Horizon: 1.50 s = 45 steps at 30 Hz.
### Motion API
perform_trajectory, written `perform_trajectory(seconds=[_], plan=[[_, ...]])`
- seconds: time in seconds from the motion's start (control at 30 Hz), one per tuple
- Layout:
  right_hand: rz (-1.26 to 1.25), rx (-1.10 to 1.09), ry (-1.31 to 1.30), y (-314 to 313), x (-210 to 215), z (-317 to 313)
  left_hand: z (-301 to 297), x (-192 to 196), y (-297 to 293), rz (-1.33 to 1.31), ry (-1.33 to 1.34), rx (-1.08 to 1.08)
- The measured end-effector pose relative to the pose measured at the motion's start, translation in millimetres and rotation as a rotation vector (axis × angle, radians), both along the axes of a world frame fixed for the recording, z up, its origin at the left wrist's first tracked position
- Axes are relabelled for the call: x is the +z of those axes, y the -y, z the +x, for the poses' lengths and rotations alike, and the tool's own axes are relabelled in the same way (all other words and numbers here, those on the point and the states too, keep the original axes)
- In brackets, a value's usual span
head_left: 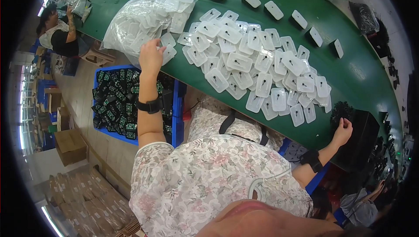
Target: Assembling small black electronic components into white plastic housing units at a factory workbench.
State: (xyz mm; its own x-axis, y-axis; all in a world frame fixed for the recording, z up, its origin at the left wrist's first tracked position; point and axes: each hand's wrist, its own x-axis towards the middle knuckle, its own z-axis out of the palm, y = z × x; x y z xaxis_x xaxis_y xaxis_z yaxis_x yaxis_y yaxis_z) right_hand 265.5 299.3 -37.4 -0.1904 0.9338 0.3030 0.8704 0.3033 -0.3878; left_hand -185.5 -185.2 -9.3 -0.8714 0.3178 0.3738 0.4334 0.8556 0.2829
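My left hand (150, 56) reaches to the edge of the green conveyor belt (358, 75) and grips a clear plastic tray (167, 40) at the mouth of a plastic bag (139, 21) full of such trays. A big heap of clear trays (257, 69), each with a small dark part in it, covers the belt in front of me. My right hand (342, 132) is closed at the belt's near edge, touching a pile of small black parts (341, 110). Both wrists wear black bands.
Single filled trays (275, 10) lie in a row along the belt's far side. A blue crate (176, 123) of green-and-black circuit boards sits below my left arm. Another person (59, 29) works at the belt's far left. Cardboard boxes (70, 145) stand on the floor; a black box (362, 141) stands right.
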Motion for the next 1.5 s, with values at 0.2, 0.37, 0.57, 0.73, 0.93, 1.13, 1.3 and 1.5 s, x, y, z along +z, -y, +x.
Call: perform_trajectory(seconds=[0.2, 0.37, 0.57, 0.73, 0.93, 1.13, 1.3, 1.5], plan=[[0.016, -0.036, 0.091, 6, 11, -10, -3, -10, 8, -0.125, 0.037, -0.185], [0.230, -0.078, 0.092, -3, -4, -2, -2, 2, -2, -0.142, -0.101, -0.208], [0.276, -0.166, -0.007, 5, 7, 1, 3, 29, -10, -0.129, -0.228, -0.028], [0.288, -0.174, 0.022, 2, 15, 0, 4, 39, -11, -0.055, -0.327, -0.040], [0.356, 0.185, -0.357, 38, 47, -58, 73, 64, -93, 0.675, 0.162, -0.297], [0.293, 0.212, -0.171, 35, 52, -86, 135, 60, -155, 0.773, 0.559, -0.769], [0.160, -0.006, 0.164, 17, 10, -32, 155, 38, -163, 0.799, 0.827, -0.757], [0.168, 0.012, 0.014, 15, 4, -25, 172, 30, -175, 0.712, 0.927, -0.868]])
